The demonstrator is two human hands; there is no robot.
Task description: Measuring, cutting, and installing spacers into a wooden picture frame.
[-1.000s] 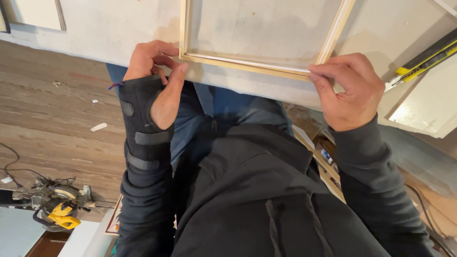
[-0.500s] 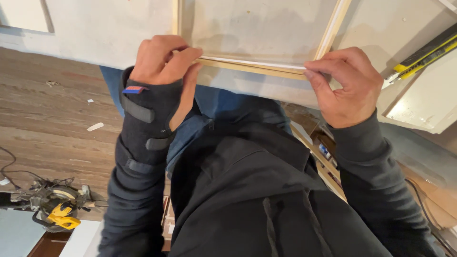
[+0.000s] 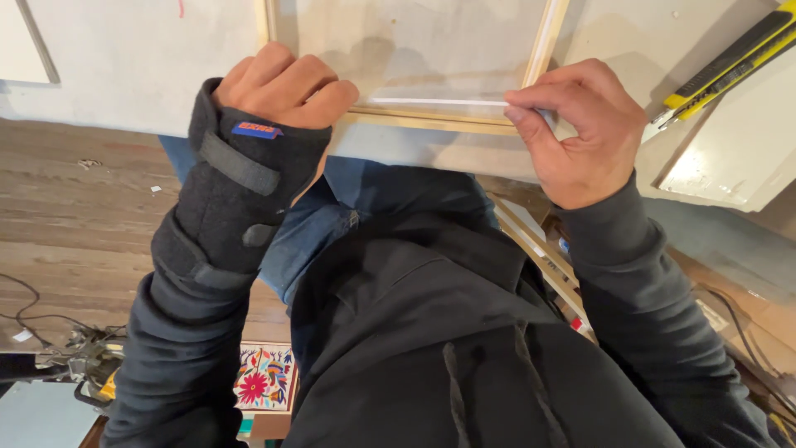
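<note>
A light wooden frame (image 3: pixel 543 41) lies flat on a white table (image 3: pixel 124 66) in front of me. A thin white strip (image 3: pixel 439 102) runs along the frame's near rail. My left hand (image 3: pixel 282 87), in a black wrist brace, is curled over the frame's near left corner, where the strip's left end disappears under its fingers. My right hand (image 3: pixel 572 133) pinches the strip's right end between thumb and fingers, near the frame's right corner.
A yellow and black utility knife (image 3: pixel 730 58) lies on the table at the upper right, beside a white board (image 3: pixel 738 158). Below is a wooden floor with a colourful embroidered panel (image 3: pixel 264 377), a power tool (image 3: pixel 91 365) and cables at the lower left.
My left hand has turned from a loose grip at the corner into a fist over it. The white strip now shows stretched between both hands along the near rail.
</note>
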